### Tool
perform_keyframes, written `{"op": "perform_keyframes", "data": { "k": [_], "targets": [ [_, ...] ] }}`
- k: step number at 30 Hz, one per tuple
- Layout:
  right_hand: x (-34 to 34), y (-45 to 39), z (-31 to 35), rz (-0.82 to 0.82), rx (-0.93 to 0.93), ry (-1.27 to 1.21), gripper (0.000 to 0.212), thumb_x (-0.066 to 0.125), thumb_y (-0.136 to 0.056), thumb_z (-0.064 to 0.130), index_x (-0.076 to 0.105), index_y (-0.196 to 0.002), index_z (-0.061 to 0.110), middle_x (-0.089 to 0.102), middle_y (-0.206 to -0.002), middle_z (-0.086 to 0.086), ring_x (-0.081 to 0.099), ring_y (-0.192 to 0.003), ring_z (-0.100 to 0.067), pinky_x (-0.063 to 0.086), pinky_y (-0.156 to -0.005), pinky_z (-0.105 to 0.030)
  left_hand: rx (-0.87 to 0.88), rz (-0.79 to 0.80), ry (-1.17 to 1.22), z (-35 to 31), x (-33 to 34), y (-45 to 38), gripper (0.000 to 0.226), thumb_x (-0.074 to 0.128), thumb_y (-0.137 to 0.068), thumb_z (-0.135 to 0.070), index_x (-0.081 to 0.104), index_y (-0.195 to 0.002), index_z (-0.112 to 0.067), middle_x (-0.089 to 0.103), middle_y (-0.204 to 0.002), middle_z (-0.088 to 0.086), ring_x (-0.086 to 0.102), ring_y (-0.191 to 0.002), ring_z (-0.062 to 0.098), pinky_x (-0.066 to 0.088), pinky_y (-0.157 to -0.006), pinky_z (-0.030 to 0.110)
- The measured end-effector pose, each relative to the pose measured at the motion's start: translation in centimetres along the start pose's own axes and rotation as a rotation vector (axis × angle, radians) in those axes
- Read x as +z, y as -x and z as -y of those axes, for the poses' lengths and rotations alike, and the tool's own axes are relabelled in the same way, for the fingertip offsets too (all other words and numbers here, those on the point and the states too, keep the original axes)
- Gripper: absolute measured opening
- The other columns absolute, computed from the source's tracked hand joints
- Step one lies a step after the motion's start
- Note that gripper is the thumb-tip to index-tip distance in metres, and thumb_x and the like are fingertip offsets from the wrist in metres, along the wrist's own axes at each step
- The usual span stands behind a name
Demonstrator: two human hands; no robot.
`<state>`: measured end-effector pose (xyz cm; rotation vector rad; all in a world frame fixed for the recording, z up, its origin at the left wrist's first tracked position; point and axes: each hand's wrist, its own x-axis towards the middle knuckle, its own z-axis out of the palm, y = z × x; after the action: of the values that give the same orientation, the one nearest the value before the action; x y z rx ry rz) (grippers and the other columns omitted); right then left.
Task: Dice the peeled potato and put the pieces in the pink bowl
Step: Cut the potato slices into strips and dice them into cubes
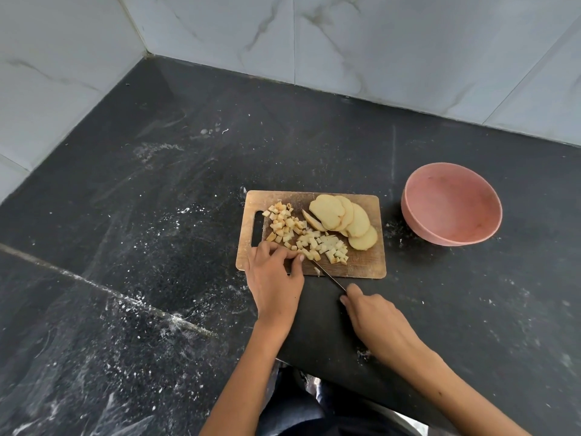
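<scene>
A wooden cutting board (pixel 364 269) lies on the dark counter. On it are several round potato slices (pixel 342 218) fanned out at the back right and a spread of small potato cubes (pixel 309 239) in the middle and left. My left hand (pixel 275 278) rests on the board's near left corner, fingers curled over a few potato pieces beside the blade. My right hand (pixel 374 319) grips the handle of a thin knife (pixel 328 276), whose blade points up-left onto the board. The pink bowl (pixel 451 204) stands empty to the right of the board.
The black stone counter (pixel 157 215) is dusted with white specks and meets grey marble wall tiles (pixel 345 42) at the back and left. A seam crosses the counter at the left. The counter's front edge is just below my wrists.
</scene>
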<state>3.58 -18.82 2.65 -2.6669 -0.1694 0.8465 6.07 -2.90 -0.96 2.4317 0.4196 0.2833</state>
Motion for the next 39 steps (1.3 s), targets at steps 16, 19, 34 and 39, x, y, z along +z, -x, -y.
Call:
{"op": "perform_keyframes", "data": {
  "k": [16, 19, 34, 39],
  "targets": [
    [-1.0, -5.1, 0.9, -0.513, -0.068, -0.128, 0.035, 0.068, -0.084, 0.025, 0.034, -0.086, 0.023, 0.054, -0.093, 0.003, 0.044, -0.078, -0.013, 0.032, -0.068, -0.028, 0.181, 0.183, 0.118, 0.9, -0.5, -0.5, 0.035, 0.081, -0.071, -0.037, 0.072, -0.103, -0.026, 0.051, -0.100, -0.012, 0.048, -0.099, 0.006, 0.043, -0.079, 0.020],
    [-0.6, -5.9, 1.5, -0.531, -0.111, -0.184, 0.034, 0.069, -0.083, 0.019, 0.035, -0.086, 0.023, 0.049, -0.088, 0.008, 0.040, -0.074, -0.008, 0.026, -0.060, -0.025, 0.178, 0.163, 0.096, 0.8, -0.4, -0.6, 0.024, 0.080, -0.074, -0.031, 0.075, -0.097, -0.026, 0.052, -0.093, -0.014, 0.051, -0.094, 0.007, 0.046, -0.074, 0.025],
    [-1.7, -5.1, 0.4, -0.377, -0.040, -0.317, 0.042, 0.083, -0.069, 0.030, 0.042, -0.079, 0.023, 0.058, -0.087, 0.006, 0.055, -0.079, -0.009, 0.050, -0.069, -0.031, 0.195, 0.027, 0.105, 1.0, -0.5, -1.6, 0.009, 0.077, -0.080, -0.021, 0.076, -0.089, -0.018, 0.058, -0.086, -0.011, 0.054, -0.084, 0.008, 0.043, -0.070, 0.020],
    [-0.8, -7.1, 2.7, -0.453, -0.075, -0.369, 0.041, 0.077, -0.078, 0.021, 0.037, -0.083, 0.023, 0.054, -0.084, 0.003, 0.056, -0.075, -0.014, 0.053, -0.068, -0.037, 0.181, 0.009, 0.109, 1.3, -0.9, -1.8, 0.010, 0.076, -0.080, -0.021, 0.076, -0.090, -0.019, 0.059, -0.087, -0.011, 0.056, -0.085, 0.007, 0.038, -0.072, 0.008]
  ]
}}
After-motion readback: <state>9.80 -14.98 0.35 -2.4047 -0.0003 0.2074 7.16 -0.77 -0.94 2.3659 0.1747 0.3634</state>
